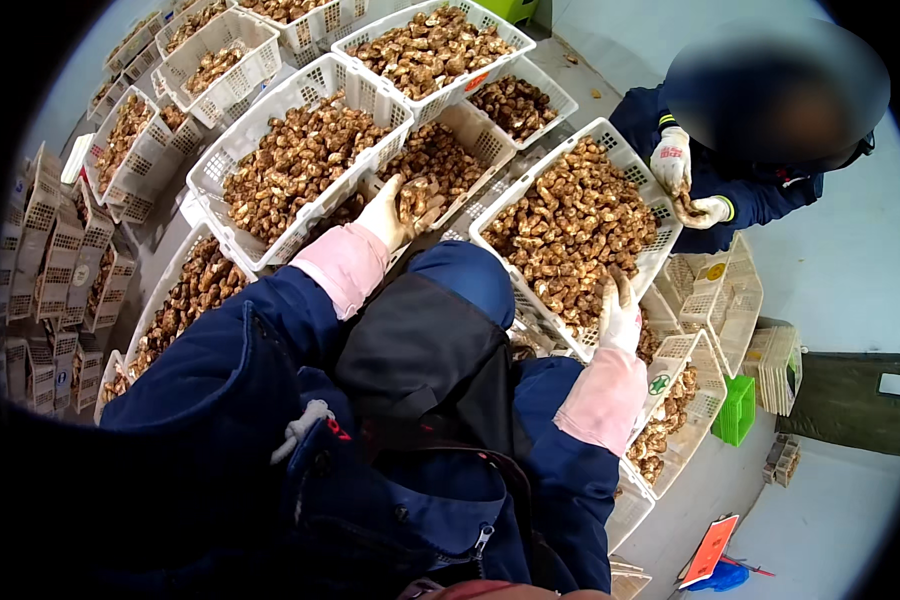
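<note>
My left hand (382, 217), in a white glove with a pink cuff, is closed around brown-and-white mushrooms (417, 201); how many cannot be made out. It hovers over a crate of darker mushrooms (438, 160). To the right, my right hand (620, 318) wears a similar glove with brown-stained fingers. Those fingers stretch over the near right edge of a full white crate (503, 243), close to the heaped mushrooms (570, 225). No mushroom shows clearly in its grasp. Another full white crate (315, 222) stands beside my left forearm.
Across the right crate, a co-worker in dark blue holds a mushroom (686, 208) in gloved hands (672, 158). More mushroom crates (430, 50) stand behind, with stacks (55, 250) at far left. A green basket (735, 410) and an orange-red board (710, 550) lie right.
</note>
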{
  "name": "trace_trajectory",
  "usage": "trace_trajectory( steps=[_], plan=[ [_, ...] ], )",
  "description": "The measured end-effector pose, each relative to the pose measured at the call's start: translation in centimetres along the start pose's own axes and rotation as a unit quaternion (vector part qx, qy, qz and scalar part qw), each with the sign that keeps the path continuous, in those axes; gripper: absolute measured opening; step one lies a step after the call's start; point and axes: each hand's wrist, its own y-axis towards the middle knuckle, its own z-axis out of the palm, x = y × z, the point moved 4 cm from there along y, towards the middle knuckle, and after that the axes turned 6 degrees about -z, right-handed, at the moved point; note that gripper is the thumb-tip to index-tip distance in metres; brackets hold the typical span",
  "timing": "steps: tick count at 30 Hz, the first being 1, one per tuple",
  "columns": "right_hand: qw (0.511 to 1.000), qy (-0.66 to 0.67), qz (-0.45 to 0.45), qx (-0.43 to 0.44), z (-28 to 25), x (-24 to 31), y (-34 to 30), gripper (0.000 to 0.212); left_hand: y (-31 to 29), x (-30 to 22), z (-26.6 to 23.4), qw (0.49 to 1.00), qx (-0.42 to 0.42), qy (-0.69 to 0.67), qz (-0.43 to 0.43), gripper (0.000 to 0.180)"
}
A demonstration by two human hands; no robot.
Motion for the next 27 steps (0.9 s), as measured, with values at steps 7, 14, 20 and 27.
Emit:
trace_trajectory(
  steps=[7,14,20,27],
  plan=[
    [0.996,-0.084,0.013,0.008,-0.2,-0.9,-0.1,0.039,0.5,-0.2,0.0,1.0,-0.007,0.018,0.01,0.048],
    [0.98,-0.198,0.001,0.004,-0.1,0.2,-0.4,0.043,1.2,-11.6,13.6,0.988,-0.057,-0.035,0.137,0.064],
    [0.992,-0.087,-0.081,-0.05,-0.9,-0.1,1.2,0.042,2.3,-9.7,15.9,0.993,-0.015,0.025,0.118,0.035],
    [0.988,-0.133,-0.05,-0.059,-2.1,-1.9,2.0,0.064,-0.7,8.6,20.4,0.981,0.173,-0.026,-0.086,0.025]
  ],
)
